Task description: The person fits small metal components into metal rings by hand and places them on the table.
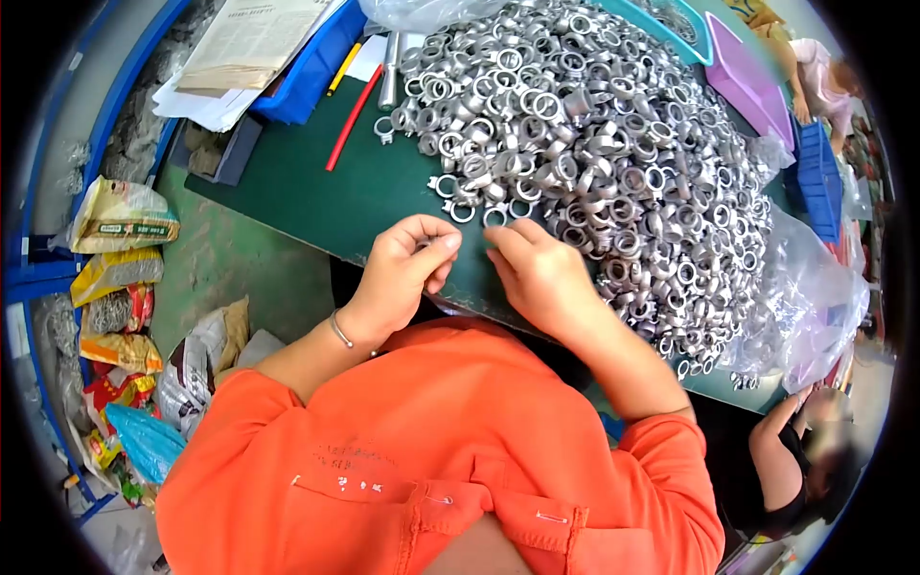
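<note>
A large heap of grey metal rings with small side lugs [594, 144] covers much of the green tabletop [297, 182]. At the near edge of the heap, my left hand [407, 268] is closed, thumb pressed against curled fingers; whatever it may hold is hidden. My right hand [544, 273] is also closed, its fingers bent downward just below a loose ring [495, 215]. I cannot make out anything between its fingers. The two hands are a short way apart. Another ring [461, 211] lies just above the gap between them.
A red stick [353, 120], a yellow pencil [344, 69] and a metal tube [388, 72] lie left of the heap. Behind them is a blue bin [307, 72] with papers. Clear plastic bags [800, 297] and a purple bin [752, 81] flank the right. Two other people sit at the right.
</note>
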The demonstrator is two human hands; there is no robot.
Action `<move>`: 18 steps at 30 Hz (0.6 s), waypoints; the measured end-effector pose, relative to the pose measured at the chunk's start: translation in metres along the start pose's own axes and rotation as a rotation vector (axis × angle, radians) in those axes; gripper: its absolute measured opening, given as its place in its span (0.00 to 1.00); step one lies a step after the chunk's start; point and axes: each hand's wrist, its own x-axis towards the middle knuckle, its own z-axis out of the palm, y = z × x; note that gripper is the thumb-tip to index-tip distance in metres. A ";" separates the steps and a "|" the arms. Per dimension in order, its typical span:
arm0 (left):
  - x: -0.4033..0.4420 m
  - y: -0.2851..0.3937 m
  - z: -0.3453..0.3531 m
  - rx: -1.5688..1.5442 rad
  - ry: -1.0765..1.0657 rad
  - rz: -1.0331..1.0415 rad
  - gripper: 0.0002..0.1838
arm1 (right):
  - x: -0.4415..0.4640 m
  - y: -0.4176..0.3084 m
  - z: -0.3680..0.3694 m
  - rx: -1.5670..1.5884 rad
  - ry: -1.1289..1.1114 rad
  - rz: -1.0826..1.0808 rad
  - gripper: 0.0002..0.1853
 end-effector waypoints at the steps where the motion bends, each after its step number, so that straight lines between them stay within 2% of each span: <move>1: -0.001 0.002 0.000 0.012 -0.007 0.000 0.04 | 0.000 -0.002 0.014 -0.076 0.039 0.066 0.07; 2: -0.001 0.002 -0.001 0.023 -0.018 0.001 0.04 | -0.001 -0.001 0.024 -0.156 0.079 0.132 0.07; 4: -0.003 0.000 -0.001 0.032 -0.033 0.010 0.04 | -0.005 0.006 0.033 -0.157 0.138 0.133 0.07; 6: -0.004 -0.001 0.001 0.115 -0.046 0.000 0.04 | -0.008 0.011 0.029 0.129 0.195 0.089 0.05; 8: -0.005 -0.003 0.004 0.142 -0.060 0.007 0.05 | -0.014 0.001 0.017 0.706 0.038 0.439 0.03; 10: -0.007 -0.002 0.008 0.160 -0.101 -0.026 0.05 | -0.026 0.000 0.016 0.998 0.012 0.533 0.06; 14: -0.010 -0.001 0.015 0.109 -0.166 -0.022 0.05 | -0.036 -0.005 0.017 1.080 0.076 0.530 0.06; 17: -0.010 0.006 0.018 0.216 -0.216 -0.036 0.04 | -0.036 -0.002 0.013 0.477 0.202 0.027 0.08; 18: -0.011 0.005 0.019 0.218 -0.219 -0.040 0.04 | -0.035 -0.002 0.013 0.478 0.205 0.031 0.08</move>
